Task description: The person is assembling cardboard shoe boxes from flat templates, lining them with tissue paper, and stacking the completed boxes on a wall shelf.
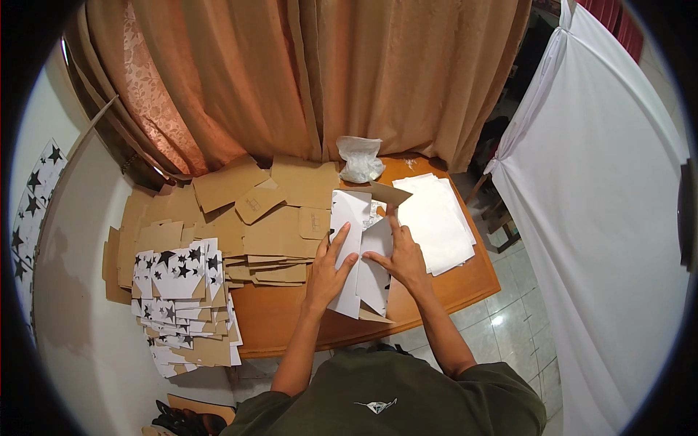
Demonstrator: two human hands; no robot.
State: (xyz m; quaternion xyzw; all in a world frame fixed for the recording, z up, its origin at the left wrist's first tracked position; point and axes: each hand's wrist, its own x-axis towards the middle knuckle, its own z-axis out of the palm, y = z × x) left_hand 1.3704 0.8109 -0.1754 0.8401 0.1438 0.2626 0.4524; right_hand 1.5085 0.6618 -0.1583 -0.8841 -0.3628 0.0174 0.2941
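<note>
Pressing flat with spread fingers, the left hand (329, 270) and right hand (402, 258) both rest on a white folded card sheet (361, 247) lying near the front of the wooden desk (291, 316). Brown cardboard blanks (269, 225) lie just left of it, star-printed pieces (182, 283) farther left, and white sheets (436, 221) to the right.

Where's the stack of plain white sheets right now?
In the head view, the white sheets lie on the wooden table, on the person's right, just beyond the right hand and near the crumpled plastic bag.
</note>
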